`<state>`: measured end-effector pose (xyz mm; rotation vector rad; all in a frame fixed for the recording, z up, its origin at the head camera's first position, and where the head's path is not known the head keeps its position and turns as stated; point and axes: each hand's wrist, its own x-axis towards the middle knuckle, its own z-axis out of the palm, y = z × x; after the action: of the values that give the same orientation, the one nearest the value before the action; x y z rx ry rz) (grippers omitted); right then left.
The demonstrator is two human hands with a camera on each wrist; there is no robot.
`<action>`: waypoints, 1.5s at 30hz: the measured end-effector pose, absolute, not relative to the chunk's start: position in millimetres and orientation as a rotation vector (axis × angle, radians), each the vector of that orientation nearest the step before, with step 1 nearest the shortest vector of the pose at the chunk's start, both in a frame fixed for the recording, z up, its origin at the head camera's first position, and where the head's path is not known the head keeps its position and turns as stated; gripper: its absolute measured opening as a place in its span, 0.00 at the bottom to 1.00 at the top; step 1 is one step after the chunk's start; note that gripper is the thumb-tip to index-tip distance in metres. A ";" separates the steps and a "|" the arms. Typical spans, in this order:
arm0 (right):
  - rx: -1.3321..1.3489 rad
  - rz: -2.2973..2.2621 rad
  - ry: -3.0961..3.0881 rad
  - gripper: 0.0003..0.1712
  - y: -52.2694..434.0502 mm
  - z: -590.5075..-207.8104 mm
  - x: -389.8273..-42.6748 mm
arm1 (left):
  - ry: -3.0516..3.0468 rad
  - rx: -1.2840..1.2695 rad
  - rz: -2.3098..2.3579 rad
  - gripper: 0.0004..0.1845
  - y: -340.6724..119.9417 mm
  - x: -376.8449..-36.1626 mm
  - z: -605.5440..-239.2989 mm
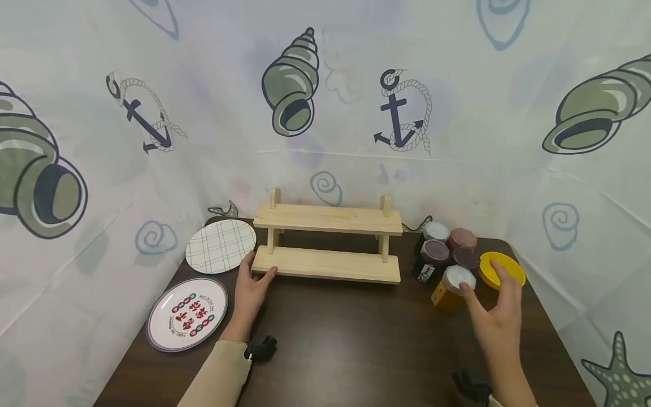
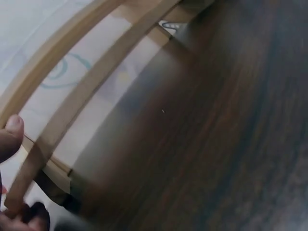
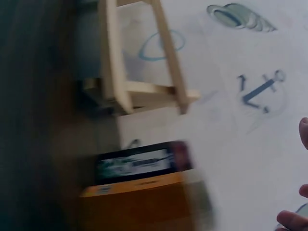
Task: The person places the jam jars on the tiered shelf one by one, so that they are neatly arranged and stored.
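Where the rack (image 1: pixel 328 243) stands: left hand (image 1: pixel 251 291), fingers straight, touches its lower left corner; right hand (image 1: pixel 495 316), open and empty, hovers at the orange jar (image 1: pixel 452 288) right of it.

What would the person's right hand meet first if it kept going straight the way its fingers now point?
Most likely the white-lidded amber jar: the right hand points up and away, fingertips at the jar's lid. The yellow bowl lies just beside that line, so depth leaves some doubt.

We see a checked plate (image 1: pixel 221 246) and a printed plate (image 1: pixel 187 314) at the dark table's (image 1: pixel 346 339) left, with a seashell-and-anchor cloth (image 1: pixel 335 102) behind.
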<state>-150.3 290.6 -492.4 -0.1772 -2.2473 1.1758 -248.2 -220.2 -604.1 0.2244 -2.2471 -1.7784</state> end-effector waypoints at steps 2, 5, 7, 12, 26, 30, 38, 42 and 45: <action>-0.233 1.258 -2.219 0.47 292.3 -507.4 -154.8 | -2.210 0.216 -1.835 0.52 -219.8 -250.2 -604.5; -0.325 1.441 -2.160 0.49 294.6 -528.8 -161.7 | -2.191 0.213 -1.884 0.52 -219.5 -252.1 -605.1; -0.381 1.559 -2.133 0.50 297.2 -541.8 -166.9 | -2.214 0.224 -1.890 0.53 -219.9 -253.2 -604.5; -0.530 1.794 -2.116 0.52 303.8 -569.6 -177.9 | -2.245 0.214 -1.891 0.53 -221.4 -256.7 -605.0; -0.525 1.999 -2.178 0.51 307.1 -593.4 -184.8 | -2.262 0.189 -1.875 0.53 -219.6 -253.6 -603.1; -0.542 1.954 -2.201 0.51 306.1 -594.1 -186.1 | -2.263 0.195 -1.882 0.54 -220.1 -252.0 -602.2; -0.581 1.748 -2.286 0.52 301.4 -594.5 -185.5 | -2.234 0.190 -1.923 0.54 -221.8 -252.8 -603.2; -0.482 1.653 -2.325 0.49 300.7 -598.2 -183.3 | -2.227 0.194 -1.951 0.55 -222.2 -251.5 -601.0; -0.389 1.584 -2.376 0.48 300.9 -600.0 -181.4 | -2.229 0.188 -1.953 0.55 -223.1 -251.9 -600.6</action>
<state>-181.4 300.9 -600.0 -0.3888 -2.3763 1.5839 -251.9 -223.1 -600.6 0.1882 -2.2293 -1.9535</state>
